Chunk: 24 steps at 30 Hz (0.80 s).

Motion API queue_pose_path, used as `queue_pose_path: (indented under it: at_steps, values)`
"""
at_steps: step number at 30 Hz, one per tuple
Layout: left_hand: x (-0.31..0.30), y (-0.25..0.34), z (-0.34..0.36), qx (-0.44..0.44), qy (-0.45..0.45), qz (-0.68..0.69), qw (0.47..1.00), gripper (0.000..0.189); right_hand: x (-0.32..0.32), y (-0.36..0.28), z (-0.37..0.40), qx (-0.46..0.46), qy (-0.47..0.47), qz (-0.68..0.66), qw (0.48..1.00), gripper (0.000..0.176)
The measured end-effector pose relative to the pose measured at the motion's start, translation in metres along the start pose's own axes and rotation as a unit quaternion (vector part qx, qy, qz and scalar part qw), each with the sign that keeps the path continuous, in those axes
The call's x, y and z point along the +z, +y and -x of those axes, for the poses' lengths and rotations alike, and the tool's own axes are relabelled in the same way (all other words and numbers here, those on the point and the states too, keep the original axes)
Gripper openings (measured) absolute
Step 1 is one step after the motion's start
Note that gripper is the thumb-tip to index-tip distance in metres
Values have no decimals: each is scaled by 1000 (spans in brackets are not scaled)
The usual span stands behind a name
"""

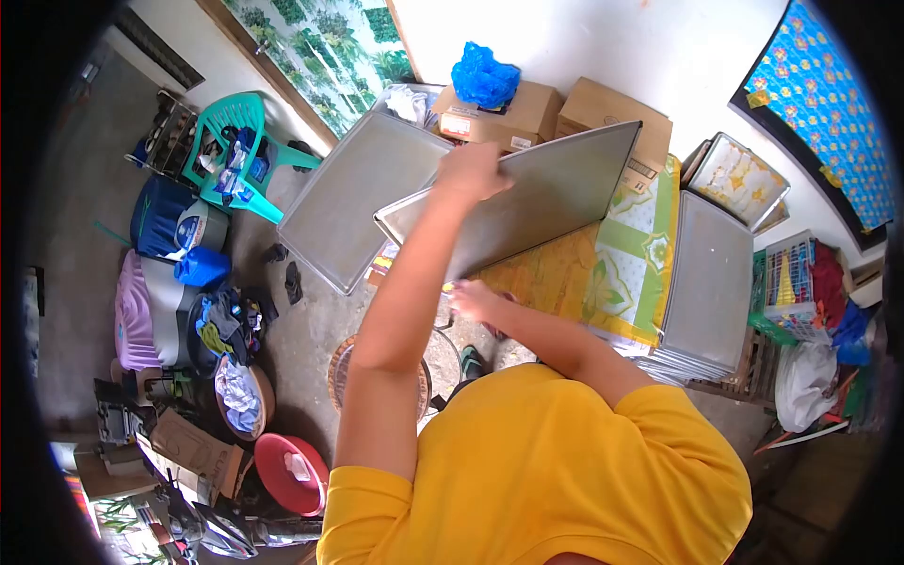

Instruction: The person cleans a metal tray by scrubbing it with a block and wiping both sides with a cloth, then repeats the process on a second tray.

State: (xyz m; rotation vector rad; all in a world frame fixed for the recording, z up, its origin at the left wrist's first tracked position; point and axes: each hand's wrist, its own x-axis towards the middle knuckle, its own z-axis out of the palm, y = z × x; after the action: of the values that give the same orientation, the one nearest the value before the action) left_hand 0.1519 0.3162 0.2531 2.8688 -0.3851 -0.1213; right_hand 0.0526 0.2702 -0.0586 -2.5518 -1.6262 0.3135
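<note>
A flat grey metal tray [546, 198] is tilted up on edge over the table. My left hand [476, 174] is closed over its upper rim. Below the tray's lower edge, my right hand [477, 304] has its fingers curled together, close to a small purple and yellow bit; what it holds, if anything, is too small to make out. Another grey metal tray [363, 193] lies flat at the left of the raised one. The table's yellow and green patterned cover [626, 268] shows at the right of the raised tray.
A stack of metal trays [706, 282] stands at the right. Behind are cardboard boxes [612, 113] and a blue plastic bag [485, 75]. At the left are a green chair [231, 122], a red basin [282, 471] and a clothes-filled basket [264, 405]. A round woven stool [344, 363] is near my legs.
</note>
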Motion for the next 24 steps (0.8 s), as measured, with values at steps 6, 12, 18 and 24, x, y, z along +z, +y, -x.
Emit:
queue_pose_path:
  at_steps: [6, 12, 18, 24]
  values:
    - [-17, -28, 36, 10, -17, 0, 1000, 30, -54, 39, 77, 134, 98, -356, 920, 23]
    - [-74, -32, 89, -12, 57, -71, 996, 23, -125, 66, 84, 172, 287, -449, 828, 40]
    - [-85, -54, 137, -138, 128, -115, 975, 23, -209, 59, 56, 140, 365, -609, 690, 65]
    - [16, -142, 153, -159, 269, -180, 933, 31, -230, 42, 1, 156, 330, -634, 682, 72]
